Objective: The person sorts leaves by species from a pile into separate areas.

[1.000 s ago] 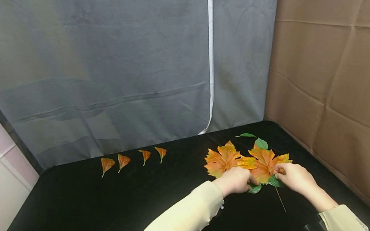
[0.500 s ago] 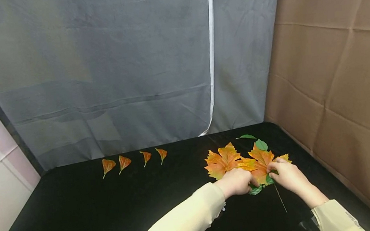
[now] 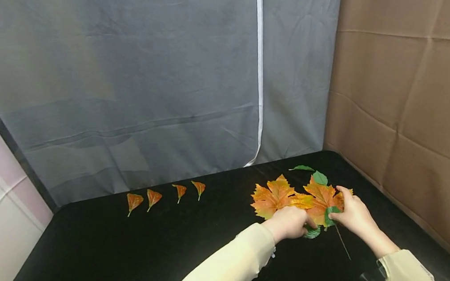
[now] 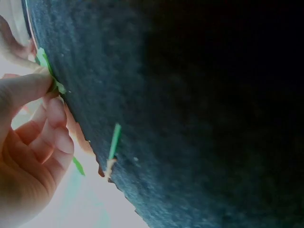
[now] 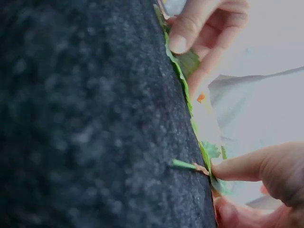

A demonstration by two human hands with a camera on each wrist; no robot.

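Note:
Two big orange maple leaves (image 3: 279,195) lie overlapped on the black table (image 3: 98,258), right of centre. My left hand (image 3: 305,225) is curled at their near edge, and its thumb and fingers (image 4: 53,107) pinch a small green leaf (image 3: 311,232). My right hand (image 3: 335,211) rests on the right maple leaf (image 3: 323,195) and pinches a second green leaf (image 3: 329,214) whose thin stem (image 3: 343,244) trails toward me. In the right wrist view this green leaf (image 5: 219,184) sits between my fingertips (image 5: 223,172).
Several small orange leaves (image 3: 153,196) lie in a row at the back left of the table. Two more green leaves (image 3: 320,177) lie behind the maple leaves. A grey curtain (image 3: 163,74) hangs behind and a brown cardboard wall (image 3: 414,97) stands on the right.
My right hand has slid left and away, bringing its green leaf onto the right maple leaf. The left hand has stayed where it was.

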